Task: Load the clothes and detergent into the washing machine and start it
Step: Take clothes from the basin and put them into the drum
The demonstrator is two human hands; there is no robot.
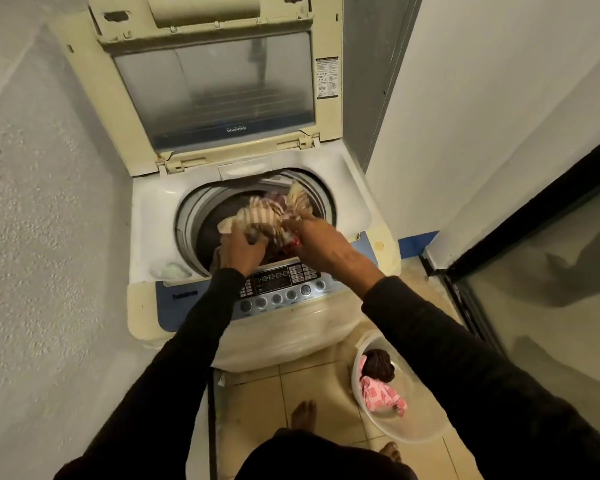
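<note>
— Status of load?
— Striped cloth (271, 216) is held over the drum mouth (257, 220) of the washing machine (160, 237), bunched, its long axis crosswise between the hands. Left hand (238, 249) clutches its near-left end; right hand (312, 237) pinches its right end.
— Next move?
— Likely straight down; the drum lies directly beneath both grips. Pink garment (378, 393) remains in the basin (413, 434) on the floor, nearer the right hand.

Striped cloth garment (267, 216); glossy plastic washing machine (153, 209)
</note>
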